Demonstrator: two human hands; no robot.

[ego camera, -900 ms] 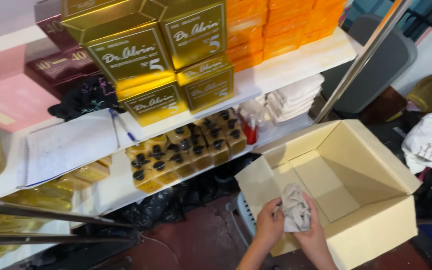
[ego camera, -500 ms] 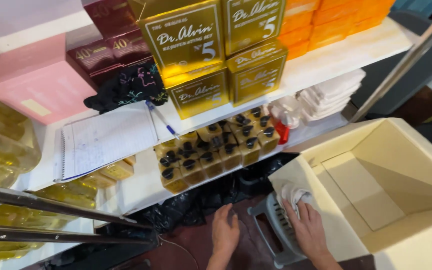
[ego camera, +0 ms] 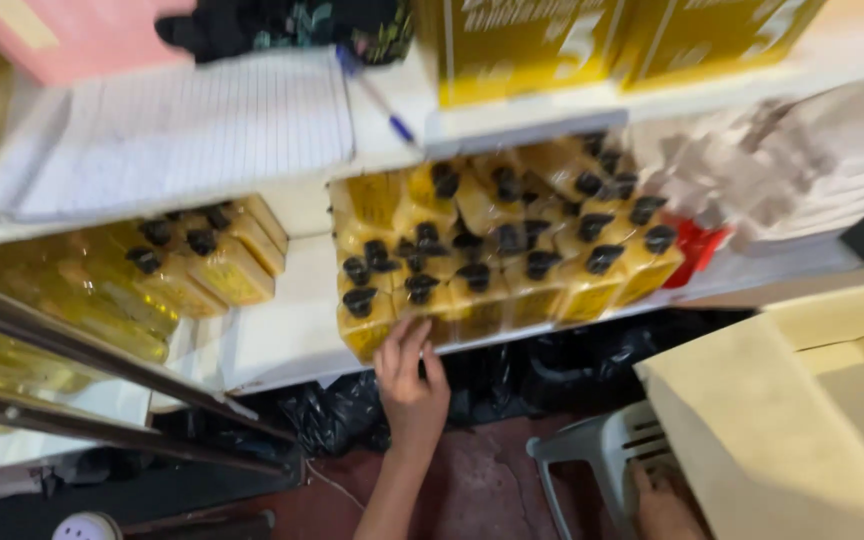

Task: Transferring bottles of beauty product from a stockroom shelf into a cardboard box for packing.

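Note:
My left hand (ego camera: 410, 378) reaches up with fingers spread to the edge of the white lower shelf (ego camera: 272, 345). Its fingertips touch the front bottle (ego camera: 364, 318) of a packed group of yellow bottles with black caps (ego camera: 497, 255). Only part of my right hand (ego camera: 664, 505) shows at the bottom edge, resting by the grey plastic stool (ego camera: 592, 455) under the flap of the open cardboard box (ego camera: 782, 420). Its fingers are mostly hidden, and no cloth is visible in it.
More yellow bottles (ego camera: 207, 255) stand further left on the shelf. Above lie a lined notebook (ego camera: 182, 130), a blue pen (ego camera: 382, 105) and gold boxes (ego camera: 522, 40). Folded white cloths (ego camera: 802, 150) are at the right. Black bags (ego camera: 332, 415) fill the floor below; metal bars (ego camera: 82, 350) cross at left.
The view has dropped and moved closer to the lower shelf. My left hand has risen from the floor area to the yellow bottles. My right hand and the cloth have slipped mostly out of sight.

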